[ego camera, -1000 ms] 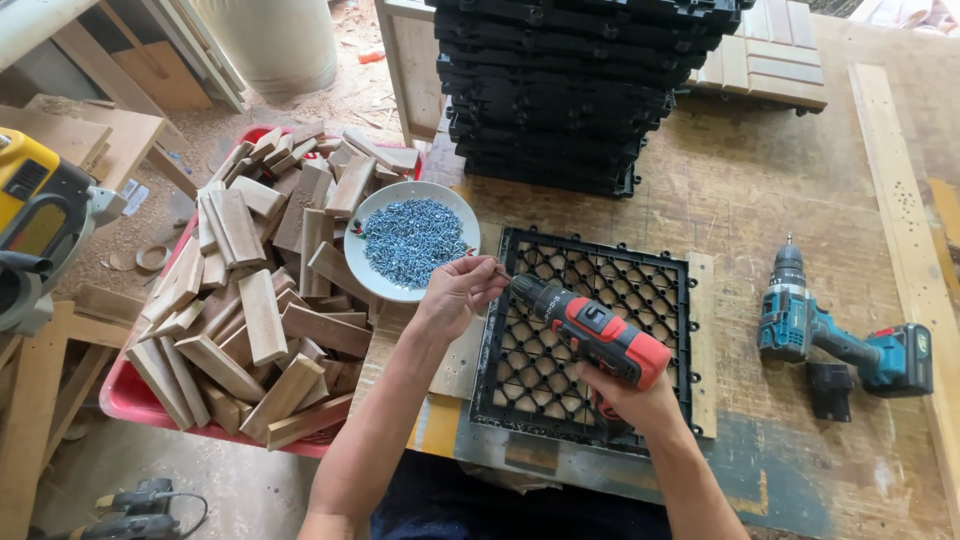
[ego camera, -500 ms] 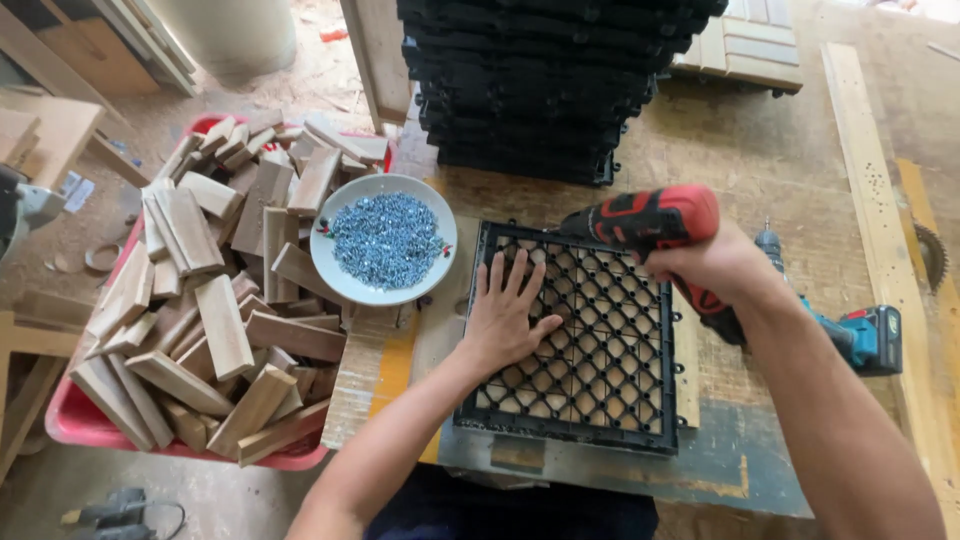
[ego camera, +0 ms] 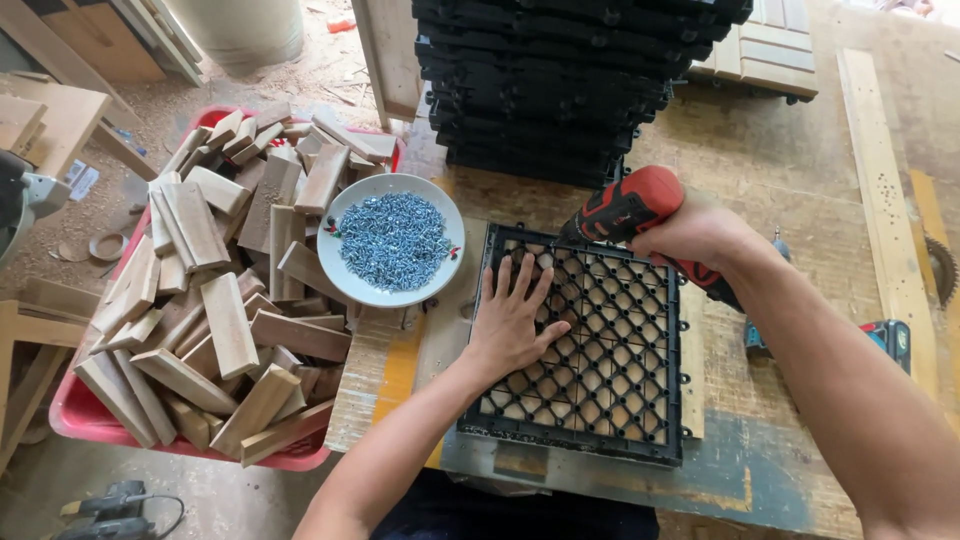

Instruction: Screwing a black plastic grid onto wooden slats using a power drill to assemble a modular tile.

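A screw is being driven at the black grid's point(ego camera: 585, 345) far-left corner: the grid is pressed flat by the left hand point(ego camera: 512, 325), fingers spread, and the red drill point(ego camera: 622, 208) is gripped in the right hand point(ego camera: 695, 235). Steady downward pressure seems needed next.

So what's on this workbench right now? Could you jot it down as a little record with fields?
Left hand: pressed flat on the black plastic grid tile
Right hand: grips a red cordless drill, its tip at the tile's far edge
Beneath the tile: wooden slats, showing at its right edge
Left of the tile: white bowl of screws
Further left: red tub heaped with short wood blocks
Behind: stack of black tiles
Far right: second drill, teal, partly hidden by the right arm
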